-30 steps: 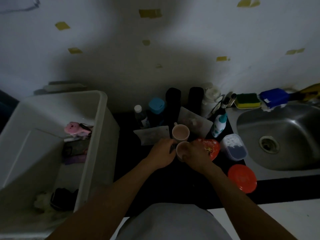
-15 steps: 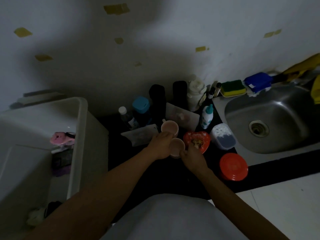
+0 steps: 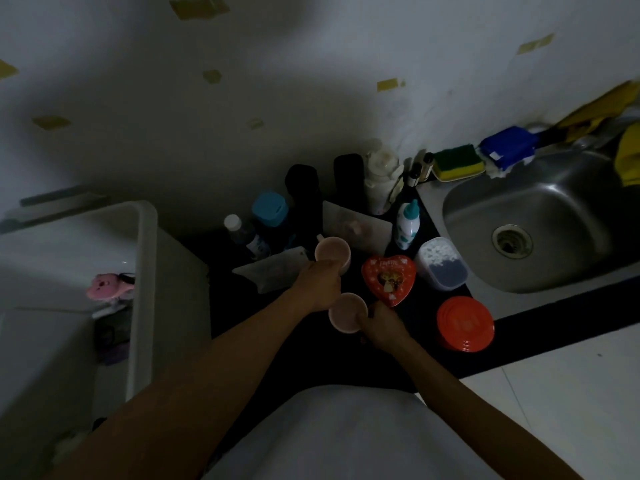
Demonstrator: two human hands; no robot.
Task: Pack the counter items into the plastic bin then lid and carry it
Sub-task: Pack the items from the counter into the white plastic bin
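Hands: left hand curls its fingers against the near side of the far mug, and right hand wraps the near mug from its right side. I read both as clamped, one mug each, with the two hands just beside one another.
Key relation: plastic bin stands to the left of both hands, apart from them across a dark strip of counter. Its mouth faces up and its long axis runs away from me.
Nearer arm: the left one is closer to the bin, so I judge its mug should cross first and the right follow.
Mugs: round, pale pinkish and smooth like glazed ceramic. Both are upright, and I cannot tell any contents in this dim light.
Bin: whitish plastic with straight walls and a rolled rim. A pink toy sits inside near the right wall.
Unpacked: red heart-shaped tin of printed metal, just right of the mugs; ridged orange lid; clear tub; blue-capped jar.
Risk: I expect two hard mugs to knock together if they are lowered side by side.
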